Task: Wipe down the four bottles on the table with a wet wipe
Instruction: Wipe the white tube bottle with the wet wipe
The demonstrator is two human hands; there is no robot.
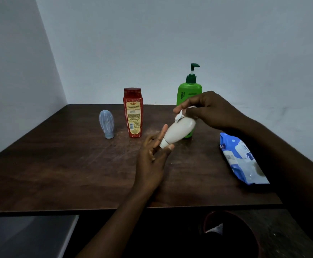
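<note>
white bottle slants, cap down-left in left hand, wipe at raised base.

Lower half of green pump bottle behind right hand, wet wipe and white bottle.

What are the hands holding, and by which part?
The left hand pinches the white bottle at its cap end; the right hand grips a wipe against its base.
</note>
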